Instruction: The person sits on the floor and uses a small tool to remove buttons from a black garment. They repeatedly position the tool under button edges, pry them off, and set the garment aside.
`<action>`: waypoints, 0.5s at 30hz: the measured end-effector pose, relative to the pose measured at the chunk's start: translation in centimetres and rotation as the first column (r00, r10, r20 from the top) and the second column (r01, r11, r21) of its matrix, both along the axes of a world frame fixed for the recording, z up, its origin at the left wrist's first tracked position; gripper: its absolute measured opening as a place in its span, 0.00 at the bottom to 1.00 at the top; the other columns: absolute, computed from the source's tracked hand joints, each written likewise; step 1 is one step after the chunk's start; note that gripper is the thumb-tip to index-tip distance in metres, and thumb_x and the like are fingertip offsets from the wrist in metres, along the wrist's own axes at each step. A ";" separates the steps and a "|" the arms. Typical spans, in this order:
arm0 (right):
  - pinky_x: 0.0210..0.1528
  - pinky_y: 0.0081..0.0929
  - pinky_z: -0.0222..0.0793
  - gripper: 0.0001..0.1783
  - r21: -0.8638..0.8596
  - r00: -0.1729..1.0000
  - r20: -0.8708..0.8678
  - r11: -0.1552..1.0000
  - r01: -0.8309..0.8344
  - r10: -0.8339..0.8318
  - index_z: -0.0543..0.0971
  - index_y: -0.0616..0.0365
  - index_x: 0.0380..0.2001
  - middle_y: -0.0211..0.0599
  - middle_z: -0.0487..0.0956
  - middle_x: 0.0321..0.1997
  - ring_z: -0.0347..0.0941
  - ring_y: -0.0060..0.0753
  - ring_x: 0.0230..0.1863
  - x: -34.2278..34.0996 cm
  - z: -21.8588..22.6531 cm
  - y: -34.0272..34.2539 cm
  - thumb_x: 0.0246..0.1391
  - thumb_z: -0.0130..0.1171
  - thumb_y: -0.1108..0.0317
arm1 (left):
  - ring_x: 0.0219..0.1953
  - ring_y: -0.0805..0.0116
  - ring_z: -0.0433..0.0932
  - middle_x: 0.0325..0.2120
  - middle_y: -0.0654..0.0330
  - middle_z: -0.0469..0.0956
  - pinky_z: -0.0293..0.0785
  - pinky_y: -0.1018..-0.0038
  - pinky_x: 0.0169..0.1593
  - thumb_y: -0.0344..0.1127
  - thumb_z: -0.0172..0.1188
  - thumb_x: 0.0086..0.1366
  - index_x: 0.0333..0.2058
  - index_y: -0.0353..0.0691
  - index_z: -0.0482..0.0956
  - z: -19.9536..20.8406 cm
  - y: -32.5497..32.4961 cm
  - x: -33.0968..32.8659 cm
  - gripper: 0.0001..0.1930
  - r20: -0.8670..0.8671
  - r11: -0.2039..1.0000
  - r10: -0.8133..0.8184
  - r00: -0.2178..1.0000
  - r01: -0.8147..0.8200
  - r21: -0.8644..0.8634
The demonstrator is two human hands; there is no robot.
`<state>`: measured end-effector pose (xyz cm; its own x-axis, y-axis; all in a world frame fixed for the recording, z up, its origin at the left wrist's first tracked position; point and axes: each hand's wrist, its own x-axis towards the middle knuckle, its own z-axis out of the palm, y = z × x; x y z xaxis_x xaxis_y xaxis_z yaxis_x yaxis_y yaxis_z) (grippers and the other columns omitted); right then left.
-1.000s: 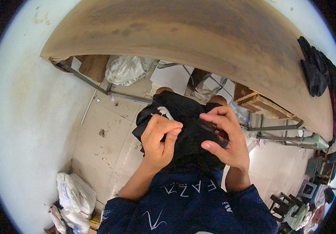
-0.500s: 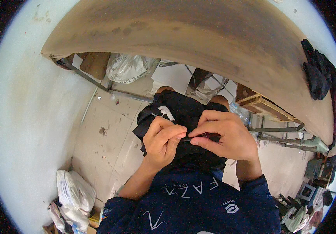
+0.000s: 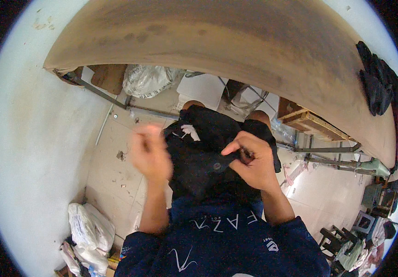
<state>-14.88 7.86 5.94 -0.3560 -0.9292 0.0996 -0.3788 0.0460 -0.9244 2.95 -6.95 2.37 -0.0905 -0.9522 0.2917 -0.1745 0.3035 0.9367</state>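
A black garment (image 3: 194, 171) lies spread over my lap, with a small white patch (image 3: 190, 132) on its upper left part. A small round disc (image 3: 217, 166) shows on the cloth near its middle. My right hand (image 3: 259, 161) is over the garment's right side, its fingers curled around something dark that I cannot make out. Its forefinger and thumb tips stand apart, pointing left. My left hand (image 3: 150, 152) is raised off the garment's left edge and smeared by motion; whether it holds anything does not show.
A brown cloth-covered table (image 3: 208, 41) curves across ahead of me, black cloth (image 3: 375, 83) hanging at its right end. Beneath it are a plastic bag (image 3: 148, 81), a wooden crate (image 3: 316, 125) and metal bars (image 3: 102, 92). White bags (image 3: 88, 231) lie lower left, beside the wall.
My hands were close together above the garment; now they are apart. My left hand has swung left and up, while my right has shifted slightly left. The disc on the cloth has come into view.
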 end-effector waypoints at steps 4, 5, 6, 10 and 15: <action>0.24 0.20 0.52 0.14 -0.084 0.983 0.150 0.989 0.118 -0.105 0.82 0.59 0.30 0.26 0.70 0.26 0.60 0.18 0.22 -0.3 -0.3 0.5 0.34 0.61 0.82 | 0.30 0.79 0.70 0.30 0.65 0.76 0.67 0.79 0.33 0.35 0.56 0.70 0.35 0.37 0.78 1.1 -9.3 8.3 0.08 0.439 0.944 0.328 0.836 -0.310 -0.115; 0.24 0.19 0.52 0.14 -0.100 0.984 0.145 0.988 0.117 -0.102 0.82 0.59 0.30 0.25 0.69 0.25 0.59 0.17 0.22 -0.1 -0.2 0.2 0.34 0.61 0.81 | 0.31 0.78 0.72 0.30 0.64 0.77 0.69 0.79 0.35 0.35 0.57 0.70 0.36 0.36 0.79 0.8 -10.0 9.4 0.08 0.490 0.846 0.513 0.705 -0.321 -0.425; 0.23 0.18 0.51 0.14 -0.117 0.984 0.143 0.986 0.121 -0.104 0.82 0.59 0.31 0.24 0.67 0.25 0.59 0.16 0.21 -0.1 -0.2 0.2 0.35 0.62 0.81 | 0.31 0.77 0.75 0.30 0.64 0.79 0.72 0.78 0.36 0.34 0.58 0.69 0.36 0.36 0.80 0.5 -10.2 9.7 0.07 0.461 0.673 0.688 0.560 -0.255 -0.694; 0.24 0.18 0.50 0.14 -0.142 0.953 0.256 0.969 0.204 -0.163 0.82 0.59 0.30 0.22 0.64 0.24 0.57 0.13 0.22 0.3 -1.8 -0.2 0.35 0.62 0.81 | 0.29 0.71 0.81 0.27 0.60 0.82 0.77 0.76 0.35 0.31 0.63 0.64 0.38 0.36 0.83 0.1 -7.1 10.9 0.07 0.538 0.985 0.156 0.829 -0.088 -0.150; 0.25 0.16 0.49 0.13 -0.191 0.944 0.258 0.948 0.256 -0.204 0.81 0.59 0.30 0.20 0.63 0.23 0.56 0.12 0.22 0.7 -2.3 -0.4 0.35 0.61 0.81 | 0.26 0.76 0.80 0.26 0.59 0.83 0.75 0.78 0.30 0.34 0.65 0.64 0.31 0.37 0.84 4.4 0.8 7.0 0.07 0.002 0.455 -0.789 0.614 0.583 0.674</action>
<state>-14.14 7.51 3.60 -0.5950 -0.7834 0.1796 -0.1556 -0.1070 -0.9820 9.95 -6.19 6.79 -0.7658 -0.4818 -0.4260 -0.4291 -0.1105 0.8965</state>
